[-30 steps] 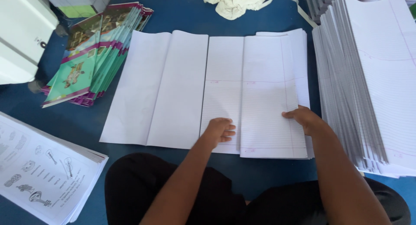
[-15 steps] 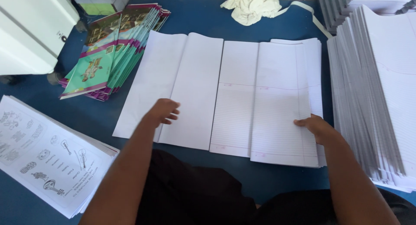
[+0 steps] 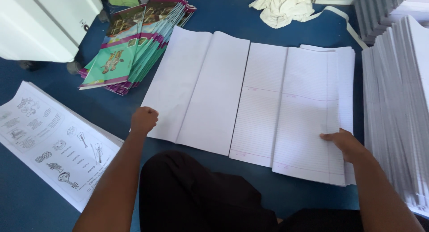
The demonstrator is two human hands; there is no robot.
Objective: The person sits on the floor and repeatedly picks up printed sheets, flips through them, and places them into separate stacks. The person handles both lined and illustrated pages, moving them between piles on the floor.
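Two large sheets lie side by side on the blue surface (image 3: 286, 196). A plain white creased sheet (image 3: 196, 89) is on the left and a stack of ruled sheets (image 3: 295, 111) on the right. My left hand (image 3: 144, 120), fingers curled, grips the near left corner of the plain sheet. On the near right edge of the ruled stack rests my right hand (image 3: 346, 145), its fingers pinching the top ruled sheet. My dark-clothed lap (image 3: 196, 196) fills the bottom middle.
A fanned pile of green and purple booklet covers (image 3: 129, 49) lies at the back left, beside a white machine (image 3: 40, 22). Printed picture sheets (image 3: 49, 142) sit at the near left. Tall stacks of white paper (image 3: 397, 102) line the right. A crumpled white cloth (image 3: 283, 6) lies at the back.
My left hand has moved from the middle of the ruled sheets leftward to the plain sheet's near corner. My right hand stays on the ruled stack's right edge.
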